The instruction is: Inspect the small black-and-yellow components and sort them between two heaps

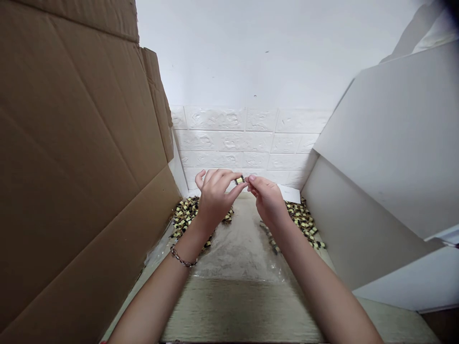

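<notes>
Between the thumb and index finger of my left hand (217, 193) is a small transformer (239, 180), yellow in the middle with black ends and pins. My right hand (267, 196) is closed in a pinch right at the transformer's right end. Whatever its fingertips grip is too small to make out. Both hands are raised above a clear plastic sheet (240, 253). A heap of similar yellow and black transformers (185, 215) lies behind my left forearm, and another heap (304, 222) lies beyond my right forearm.
A tall cardboard panel (82, 157) walls the left side. White panels (387, 143) stand along the right. A white brick-patterned wall (229, 141) closes off the back. Behind my right hand lies a white card (289, 193). The wooden tabletop (244, 310) shows in front.
</notes>
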Action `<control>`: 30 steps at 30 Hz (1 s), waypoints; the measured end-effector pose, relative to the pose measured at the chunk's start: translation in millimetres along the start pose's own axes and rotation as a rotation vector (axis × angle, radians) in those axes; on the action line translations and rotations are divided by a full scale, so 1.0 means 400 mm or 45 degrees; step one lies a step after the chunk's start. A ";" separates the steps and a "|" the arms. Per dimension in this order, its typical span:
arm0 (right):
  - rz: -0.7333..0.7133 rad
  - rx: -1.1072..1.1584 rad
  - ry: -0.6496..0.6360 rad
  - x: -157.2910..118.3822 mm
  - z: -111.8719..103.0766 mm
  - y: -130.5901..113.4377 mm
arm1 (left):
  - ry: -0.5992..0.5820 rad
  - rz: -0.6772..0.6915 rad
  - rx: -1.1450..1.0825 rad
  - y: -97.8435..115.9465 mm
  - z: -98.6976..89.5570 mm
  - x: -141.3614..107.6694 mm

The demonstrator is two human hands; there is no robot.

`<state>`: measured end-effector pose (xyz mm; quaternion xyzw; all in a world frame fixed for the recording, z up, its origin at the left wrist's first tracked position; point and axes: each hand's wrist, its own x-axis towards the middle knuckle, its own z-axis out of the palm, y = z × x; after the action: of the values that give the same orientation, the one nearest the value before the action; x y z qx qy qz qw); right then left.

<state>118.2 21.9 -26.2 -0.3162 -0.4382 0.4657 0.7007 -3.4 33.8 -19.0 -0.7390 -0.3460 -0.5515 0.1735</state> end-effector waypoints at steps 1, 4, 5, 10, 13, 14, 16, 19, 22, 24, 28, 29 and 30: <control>0.001 0.003 0.005 0.000 -0.001 -0.001 | -0.002 -0.003 -0.009 0.001 0.000 0.000; 0.006 0.022 -0.004 0.001 -0.001 -0.002 | -0.007 -0.012 -0.026 0.005 -0.003 0.001; 0.008 0.028 -0.010 0.001 -0.001 -0.002 | -0.009 -0.015 -0.030 0.006 -0.004 0.001; 0.012 0.026 -0.019 0.001 0.002 -0.001 | -0.008 -0.012 -0.045 0.010 -0.006 0.001; -0.018 -0.036 -0.024 0.000 0.001 -0.005 | -0.021 0.000 -0.058 0.012 -0.006 0.001; -0.037 -0.073 -0.022 -0.001 0.000 -0.008 | -0.023 0.005 -0.060 0.013 -0.006 0.001; -0.083 -0.167 -0.015 -0.003 -0.002 -0.015 | -0.032 0.010 -0.058 0.014 -0.006 0.001; -0.166 -0.363 0.017 -0.005 -0.008 -0.028 | -0.064 0.013 -0.047 0.015 -0.007 0.000; -0.282 -0.565 0.035 -0.006 -0.014 -0.037 | -0.067 0.034 -0.024 0.013 -0.006 -0.001; -0.364 -0.680 0.036 -0.006 -0.018 -0.041 | -0.056 0.054 -0.006 0.012 -0.005 -0.002; -0.528 -0.871 0.044 -0.010 -0.019 -0.048 | -0.051 0.072 0.017 0.012 -0.004 -0.003; -0.564 -0.911 0.041 -0.011 -0.018 -0.049 | -0.045 0.077 0.023 0.012 -0.004 -0.003; -0.594 -0.947 0.037 -0.012 -0.017 -0.050 | -0.037 0.081 0.030 0.013 -0.004 -0.003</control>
<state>131.2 9.8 -13.5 -0.4460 -0.6259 0.1011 0.6317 -1.2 28.8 -18.8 -0.7553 -0.3312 -0.5309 0.1946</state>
